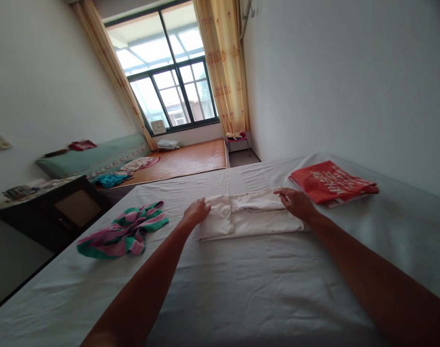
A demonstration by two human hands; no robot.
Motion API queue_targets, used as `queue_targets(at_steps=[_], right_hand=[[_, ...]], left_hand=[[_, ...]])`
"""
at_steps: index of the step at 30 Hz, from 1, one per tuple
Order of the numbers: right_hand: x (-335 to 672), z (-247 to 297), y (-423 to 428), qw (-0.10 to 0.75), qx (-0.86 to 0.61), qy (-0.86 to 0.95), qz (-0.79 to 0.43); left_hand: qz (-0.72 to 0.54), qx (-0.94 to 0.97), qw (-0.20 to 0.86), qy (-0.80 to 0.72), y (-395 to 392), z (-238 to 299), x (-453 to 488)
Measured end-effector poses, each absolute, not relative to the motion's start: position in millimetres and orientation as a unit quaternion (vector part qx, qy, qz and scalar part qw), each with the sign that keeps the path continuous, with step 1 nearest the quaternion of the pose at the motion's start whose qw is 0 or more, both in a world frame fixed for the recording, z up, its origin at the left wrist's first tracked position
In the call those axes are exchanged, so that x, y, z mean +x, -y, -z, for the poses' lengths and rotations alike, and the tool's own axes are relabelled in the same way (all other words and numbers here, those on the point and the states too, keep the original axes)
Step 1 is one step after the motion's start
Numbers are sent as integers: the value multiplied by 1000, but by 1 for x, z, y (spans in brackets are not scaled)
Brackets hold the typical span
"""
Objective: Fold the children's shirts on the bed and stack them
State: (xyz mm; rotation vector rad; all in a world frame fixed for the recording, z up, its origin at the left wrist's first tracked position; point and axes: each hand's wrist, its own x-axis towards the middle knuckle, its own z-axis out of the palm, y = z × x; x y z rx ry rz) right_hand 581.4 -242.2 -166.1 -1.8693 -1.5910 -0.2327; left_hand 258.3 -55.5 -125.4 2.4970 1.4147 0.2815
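Observation:
A white garment (249, 219), folded into a long flat shape, lies on the pale grey bed sheet (241, 289) in front of me. My left hand (196, 212) is curled on its left end, fingers closed on the cloth. My right hand (295, 201) rests on its upper right edge with fingers bent, gripping the fabric. Both arms reach forward across the bed.
A folded red cloth with white lettering (331, 183) lies right of the white garment. A crumpled green and pink striped garment (124, 231) lies at the left. Beyond the bed stand a dark cabinet (61, 207), a wooden platform (191, 159) and a window (169, 72).

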Motion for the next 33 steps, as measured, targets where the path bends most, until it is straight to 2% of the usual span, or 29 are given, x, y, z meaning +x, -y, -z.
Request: queue_targets(at_steps=[5,7,11,15,22,27,29,33], right_hand=[[588,165,243,346,-727,587,86],[588,165,243,348,-729,584,86],[589,167,244,348,-726,587,84],[595,169,245,347,-731,581,84],[598,169,246,353,-744,563,68],[591,171,240,348,-744,567,57],[588,171,240,344,-745,569,59],[586,170,244,351,-738,575,45]], left_hand=[[-96,835,180,-511,49,132,239],[-108,814,270,-502,55,132,240],[-158,718,517,-438,71,129,245],[-210,672,568,-427,71,126,236],[-265,622,521,-521,27,100,168],[-205,712,468,-481,25,64,166],[-182,779,403,-445,36,55,192],[-111,877,207,-420,65,55,266]])
